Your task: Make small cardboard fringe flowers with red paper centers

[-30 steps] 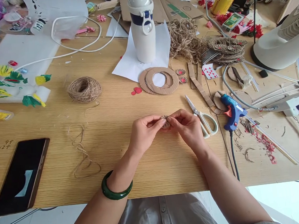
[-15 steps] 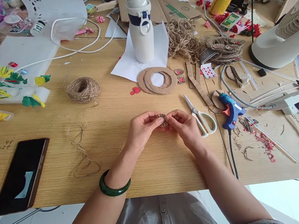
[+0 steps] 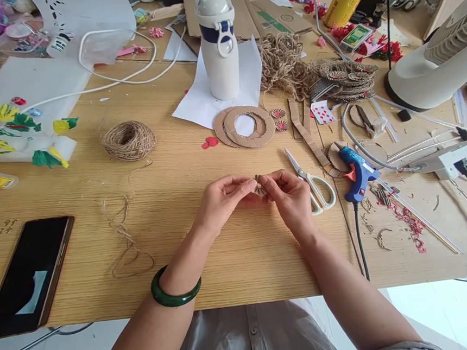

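A small round piece of ribbed cardboard (image 3: pixel 260 189) is pinched between my two hands above the middle of the table's front part. My left hand (image 3: pixel 220 200) holds its left side, thumb on top. On its right side, my right hand (image 3: pixel 287 193) grips it with thumb and fingers. The fingers cover much of the piece. White-handled scissors (image 3: pixel 316 189) lie just right of my right hand. Beyond my hands are flat cardboard rings (image 3: pixel 268 134), red discs (image 3: pixel 211 141) and two small ribbed rosettes with red centres (image 3: pixel 279 113).
A blue glue gun (image 3: pixel 358 172) lies at the right, its cable running to the front edge. Twine (image 3: pixel 129 141) and a phone (image 3: pixel 33 269) are at the left. A white bottle (image 3: pixel 221 51) stands on paper behind the rings.
The fingertips have shifted slightly on the ribbed piece, with a small gap now between the thumbs and more of it showing. The whole view has moved slightly.
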Available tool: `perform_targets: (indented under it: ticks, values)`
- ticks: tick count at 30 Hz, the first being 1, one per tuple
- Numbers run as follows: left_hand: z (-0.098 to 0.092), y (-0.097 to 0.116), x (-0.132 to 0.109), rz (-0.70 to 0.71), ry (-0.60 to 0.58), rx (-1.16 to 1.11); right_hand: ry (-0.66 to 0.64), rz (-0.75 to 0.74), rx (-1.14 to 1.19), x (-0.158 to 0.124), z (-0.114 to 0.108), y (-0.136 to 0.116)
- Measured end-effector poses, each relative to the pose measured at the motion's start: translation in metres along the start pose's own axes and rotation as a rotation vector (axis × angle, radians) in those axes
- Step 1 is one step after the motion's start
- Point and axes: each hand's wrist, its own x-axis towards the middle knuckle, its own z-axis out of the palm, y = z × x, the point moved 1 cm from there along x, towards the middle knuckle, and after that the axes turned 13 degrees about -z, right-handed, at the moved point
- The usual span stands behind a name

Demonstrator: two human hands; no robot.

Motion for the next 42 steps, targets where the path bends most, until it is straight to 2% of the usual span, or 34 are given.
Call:
perform_targets:
  ticks: [4,8,15,23,31,35,42]
  values:
    - [0.0018,-0.0035,-0.0007,-0.017,-0.023,-0.017,0.009,-0.025,-0.006,-0.0006,0.0,0.0007]
    - [0.0032,-0.0047,-0.0006,0.012,0.003,-0.072,-0.02,0.017,0.026,-0.001,0.0013,0.0011]
    - [0.0052,-0.001,-0.0031,0.0,-0.042,-0.044,-0.017,0.06,0.043,0.0004,0.0016,-0.001]
    - [0.0029,-0.001,-0.0033,-0.095,-0.064,-0.085,-0.014,0.07,0.074,-0.002,0.0027,0.0001]
    - [0.0035,-0.0026,-0.0023,-0.103,-0.087,-0.115,-0.015,0.105,0.154,-0.0014,0.0007,0.0038]
    - [0.0038,-0.0025,-0.0027,-0.121,-0.059,-0.134,-0.023,0.101,0.105,-0.0013,0.0015,0.0046]
    - [0.0038,-0.0007,-0.0034,-0.13,-0.087,-0.111,-0.049,0.105,0.079,-0.0015,0.0012,0.002]
